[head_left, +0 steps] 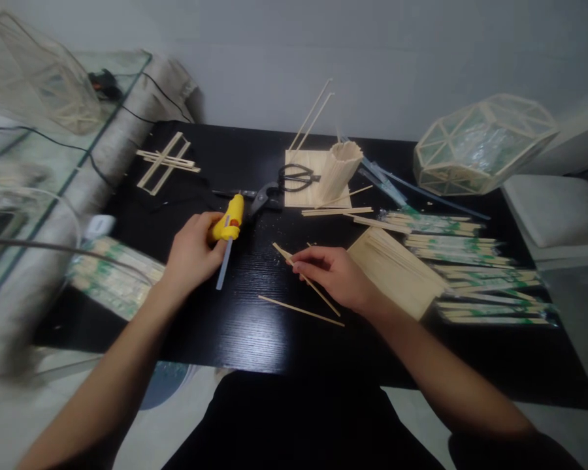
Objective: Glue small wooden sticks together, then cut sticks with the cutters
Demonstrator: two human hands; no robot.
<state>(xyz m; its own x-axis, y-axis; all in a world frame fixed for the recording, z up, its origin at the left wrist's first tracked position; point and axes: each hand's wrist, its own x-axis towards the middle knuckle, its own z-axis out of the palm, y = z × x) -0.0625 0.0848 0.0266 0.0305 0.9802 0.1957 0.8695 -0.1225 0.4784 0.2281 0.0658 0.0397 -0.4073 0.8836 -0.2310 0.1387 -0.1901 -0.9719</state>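
Note:
My left hand is closed around a yellow hot glue gun, and a translucent glue stick juts from its back end toward me. My right hand pinches a thin wooden stick just above the black table; it slants from upper left to lower right. Another thin stick lies loose on the table, nearer to me. Beyond the glue gun rest black-handled scissors, their handles overlapping a square wooden board. A tube-like holder of upright sticks stands on that board.
Crossed sticks lie at the back left. At right are a stick-built panel, several wrapped chopstick packs and a faceted frame. More packs lie left, beside a glass-topped surface with cables. The black table ends before my lap.

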